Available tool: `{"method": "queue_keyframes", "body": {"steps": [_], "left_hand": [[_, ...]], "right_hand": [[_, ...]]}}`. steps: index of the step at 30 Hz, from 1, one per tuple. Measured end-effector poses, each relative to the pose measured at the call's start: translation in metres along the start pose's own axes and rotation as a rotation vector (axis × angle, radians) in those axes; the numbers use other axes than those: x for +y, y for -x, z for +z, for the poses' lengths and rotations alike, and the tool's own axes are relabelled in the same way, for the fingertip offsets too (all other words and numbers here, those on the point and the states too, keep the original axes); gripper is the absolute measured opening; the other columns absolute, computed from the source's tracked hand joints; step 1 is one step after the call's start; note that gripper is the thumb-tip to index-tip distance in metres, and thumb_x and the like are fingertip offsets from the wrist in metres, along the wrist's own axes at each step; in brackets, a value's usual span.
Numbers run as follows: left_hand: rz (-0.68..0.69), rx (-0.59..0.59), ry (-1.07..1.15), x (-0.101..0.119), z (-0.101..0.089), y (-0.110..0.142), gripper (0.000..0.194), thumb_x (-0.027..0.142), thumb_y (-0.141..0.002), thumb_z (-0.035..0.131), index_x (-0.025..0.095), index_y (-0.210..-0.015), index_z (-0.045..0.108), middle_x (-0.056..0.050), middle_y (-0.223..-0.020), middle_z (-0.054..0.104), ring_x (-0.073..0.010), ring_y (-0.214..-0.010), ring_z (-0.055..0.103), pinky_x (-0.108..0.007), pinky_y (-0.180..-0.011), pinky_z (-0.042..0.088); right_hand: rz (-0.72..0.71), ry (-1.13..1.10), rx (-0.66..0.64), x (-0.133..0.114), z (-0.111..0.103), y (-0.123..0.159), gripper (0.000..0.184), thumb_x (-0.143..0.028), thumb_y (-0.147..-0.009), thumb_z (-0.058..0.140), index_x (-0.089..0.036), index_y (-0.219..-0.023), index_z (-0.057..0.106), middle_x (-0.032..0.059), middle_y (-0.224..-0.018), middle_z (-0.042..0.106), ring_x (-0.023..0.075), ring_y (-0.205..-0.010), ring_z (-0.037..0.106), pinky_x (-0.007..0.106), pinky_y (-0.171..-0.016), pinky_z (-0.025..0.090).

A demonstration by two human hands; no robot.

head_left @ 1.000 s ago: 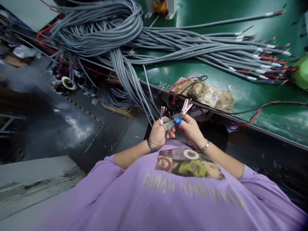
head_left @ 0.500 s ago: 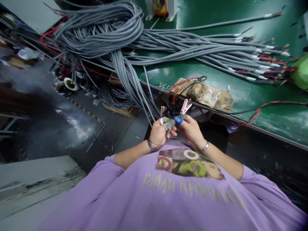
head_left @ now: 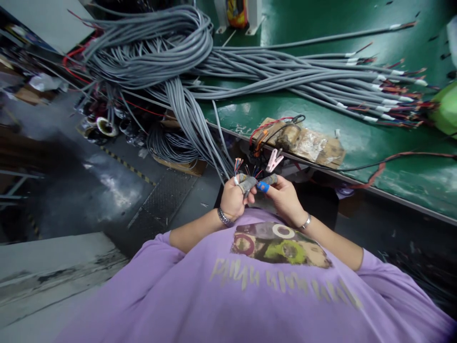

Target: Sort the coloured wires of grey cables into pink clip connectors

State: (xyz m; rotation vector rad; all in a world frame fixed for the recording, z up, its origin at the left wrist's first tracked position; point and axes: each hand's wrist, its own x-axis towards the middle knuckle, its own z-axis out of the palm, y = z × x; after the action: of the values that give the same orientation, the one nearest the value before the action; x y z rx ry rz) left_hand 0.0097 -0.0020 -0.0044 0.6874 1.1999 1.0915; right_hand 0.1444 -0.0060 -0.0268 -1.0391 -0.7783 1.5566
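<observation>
Just in front of my chest, my left hand (head_left: 233,197) is closed round the end of a grey cable, with taped or covered fingertips. Thin coloured wires (head_left: 238,166) fan upward out of that grip. Close beside it, my right hand (head_left: 285,195) pinches at the thin wires between the hands; a blue wrap covers its thumb and grey covers a finger. Which wire lies in this pinch is too small to make out. A pink clip (head_left: 274,160) stands just beyond the right fingers, at the bench edge.
A big coil of grey cables (head_left: 153,47) lies on the green bench (head_left: 392,157), their stripped ends (head_left: 389,102) fanned to the right. Along the bench edge sits a taped wooden block (head_left: 314,145). A red-and-black lead (head_left: 378,171) runs rightward. More cable (head_left: 174,147) rests in a carton below.
My hands stay together, with small finger shifts at the wires. The right fingers have drawn slightly lower and the grey-covered finger shows more plainly. The view has tilted a little.
</observation>
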Motion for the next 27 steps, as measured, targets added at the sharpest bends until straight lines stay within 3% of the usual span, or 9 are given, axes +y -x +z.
{"method": "queue_keyframes", "body": {"steps": [3,6,10,15,19,21,27], "left_hand": [[-0.003,0.001,-0.024,0.003,-0.003,-0.001,0.034,0.04,-0.064,0.077,0.017,-0.064,0.052,0.003,-0.05,0.057,-0.0042,-0.031,0.044,-0.016,-0.032,0.021],[-0.037,-0.064,-0.047,0.009,-0.008,-0.002,0.034,0.04,-0.062,0.078,0.017,-0.064,0.053,0.003,-0.048,0.057,-0.004,-0.03,0.041,-0.017,-0.03,0.02],[-0.131,-0.251,-0.092,0.018,-0.011,-0.006,0.036,0.042,-0.06,0.079,0.016,-0.062,0.054,0.002,-0.047,0.057,-0.0046,-0.028,0.04,-0.017,-0.028,0.022],[-0.184,-0.386,-0.109,0.028,-0.007,-0.012,0.035,0.041,-0.061,0.079,0.016,-0.063,0.056,0.002,-0.045,0.056,-0.0041,-0.026,0.037,-0.017,-0.027,0.02],[-0.196,-0.402,-0.109,0.029,-0.002,-0.016,0.036,0.042,-0.06,0.079,0.016,-0.064,0.055,0.002,-0.044,0.055,-0.004,-0.026,0.036,-0.017,-0.027,0.019],[-0.198,-0.402,-0.104,0.028,-0.001,-0.018,0.035,0.041,-0.06,0.079,0.016,-0.064,0.055,0.003,-0.044,0.054,-0.0041,-0.025,0.036,-0.017,-0.027,0.019],[-0.219,-0.425,-0.103,0.025,0.002,-0.02,0.032,0.04,-0.06,0.077,0.016,-0.064,0.055,0.002,-0.044,0.055,-0.0046,-0.025,0.036,-0.017,-0.026,0.02]], "right_hand": [[0.02,0.026,-0.09,-0.001,-0.012,0.0,0.029,-0.035,-0.061,0.088,-0.018,-0.07,0.067,-0.0028,-0.065,0.062,0.0092,-0.058,0.05,0.024,-0.058,0.044],[0.118,-0.083,-0.138,-0.003,-0.027,-0.008,0.034,-0.044,-0.062,0.086,-0.017,-0.07,0.067,-0.0031,-0.06,0.058,0.0083,-0.054,0.048,0.023,-0.055,0.043],[0.184,-0.219,-0.049,-0.013,-0.037,-0.028,0.049,-0.064,-0.065,0.077,-0.017,-0.075,0.066,-0.0008,-0.066,0.061,0.0075,-0.05,0.044,0.023,-0.05,0.042],[0.13,-0.104,-0.19,-0.023,-0.023,-0.043,0.057,-0.074,-0.068,0.069,-0.018,-0.08,0.068,0.0014,-0.071,0.063,0.0085,-0.051,0.044,0.024,-0.049,0.039],[-0.141,0.035,0.001,-0.016,-0.013,-0.045,0.057,-0.075,-0.071,0.064,-0.019,-0.067,0.063,-0.0013,-0.059,0.055,0.009,-0.05,0.04,0.025,-0.05,0.034],[-0.195,0.065,0.077,-0.012,-0.01,-0.045,0.058,-0.076,-0.073,0.061,-0.019,-0.066,0.061,-0.0017,-0.058,0.053,0.0092,-0.051,0.04,0.025,-0.05,0.034],[0.029,-0.205,-0.01,-0.016,-0.001,-0.048,0.06,-0.079,-0.071,0.061,-0.019,-0.076,0.064,-0.0026,-0.06,0.051,0.0089,-0.052,0.042,0.024,-0.05,0.037]]}}
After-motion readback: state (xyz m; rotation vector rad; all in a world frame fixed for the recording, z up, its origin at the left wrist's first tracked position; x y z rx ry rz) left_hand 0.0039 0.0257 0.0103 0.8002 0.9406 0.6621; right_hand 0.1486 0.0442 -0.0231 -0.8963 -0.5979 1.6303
